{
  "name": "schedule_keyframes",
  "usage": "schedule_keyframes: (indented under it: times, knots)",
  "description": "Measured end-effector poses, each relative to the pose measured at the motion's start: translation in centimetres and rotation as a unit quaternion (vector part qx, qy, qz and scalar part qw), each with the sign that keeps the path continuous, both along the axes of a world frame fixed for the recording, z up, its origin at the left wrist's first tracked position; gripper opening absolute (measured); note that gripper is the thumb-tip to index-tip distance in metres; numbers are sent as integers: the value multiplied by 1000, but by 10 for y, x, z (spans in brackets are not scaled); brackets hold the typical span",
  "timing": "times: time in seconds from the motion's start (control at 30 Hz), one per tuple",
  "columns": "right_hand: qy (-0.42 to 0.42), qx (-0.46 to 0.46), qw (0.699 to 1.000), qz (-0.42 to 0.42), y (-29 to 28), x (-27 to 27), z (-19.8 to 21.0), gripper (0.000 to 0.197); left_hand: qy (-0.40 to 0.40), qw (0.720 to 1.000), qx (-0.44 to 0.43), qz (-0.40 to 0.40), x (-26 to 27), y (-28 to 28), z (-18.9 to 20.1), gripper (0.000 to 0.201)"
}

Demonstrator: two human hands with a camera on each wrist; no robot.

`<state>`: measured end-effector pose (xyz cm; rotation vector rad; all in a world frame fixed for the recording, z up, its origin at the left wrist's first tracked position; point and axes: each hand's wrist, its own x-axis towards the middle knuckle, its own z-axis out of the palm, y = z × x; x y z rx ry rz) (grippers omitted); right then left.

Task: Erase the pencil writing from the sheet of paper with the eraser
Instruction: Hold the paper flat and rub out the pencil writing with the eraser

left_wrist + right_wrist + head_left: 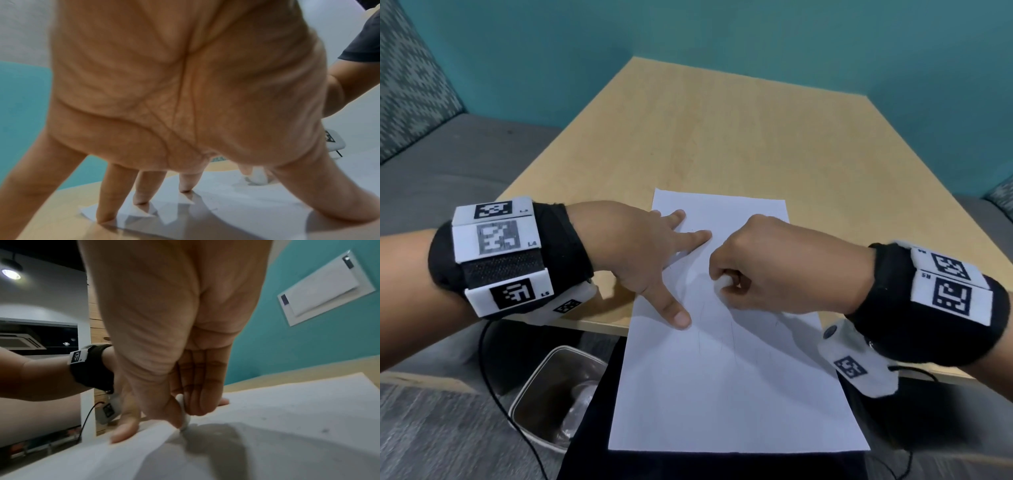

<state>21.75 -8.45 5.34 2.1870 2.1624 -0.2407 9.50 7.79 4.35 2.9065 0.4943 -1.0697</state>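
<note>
Wooden table [722, 137], paper [739, 394] lengthwise away; left hand [633, 250] spread flat, right hand [784, 274] pinching eraser [724, 281].

Black wristbands [571, 240], white blocks with black square markers [498, 236], dark sleeve [363, 43]

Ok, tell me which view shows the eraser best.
The right wrist view: the white eraser shows pinched in the right hand, tip on the sheet of paper. The left wrist view shows it small and blurred; the head view, a sliver.
</note>
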Motion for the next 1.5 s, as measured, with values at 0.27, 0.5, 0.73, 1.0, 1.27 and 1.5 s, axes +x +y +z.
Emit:
schedule_keyframes:
  times: [0.27,0.5,0.73,1.0,1.27,1.5]
  knots:
    - [-16,5,1000,-22,4,-3,-1,14,0,1000,1,-1,0,1,-1,145]
    - [25,28,997,-62,9,24,1,13,5,1000,12,1,0,-3,3,141]
    - [105,10,987,-119,2,39,-7,14,-2,1000,16,1,-1,-12,10,132]
    - [106,13,991,-86,1,26,-6,8,-23,1000,-8,-4,-9,-13,3,141]
    - [101,5,993,-69,8,33,-3,14,-6,1000,18,-16,-5,-13,-2,143]
    - [106,-4,992,-66,5,32,-4,12,-7,999,24,-22,-5,-13,-2,143]
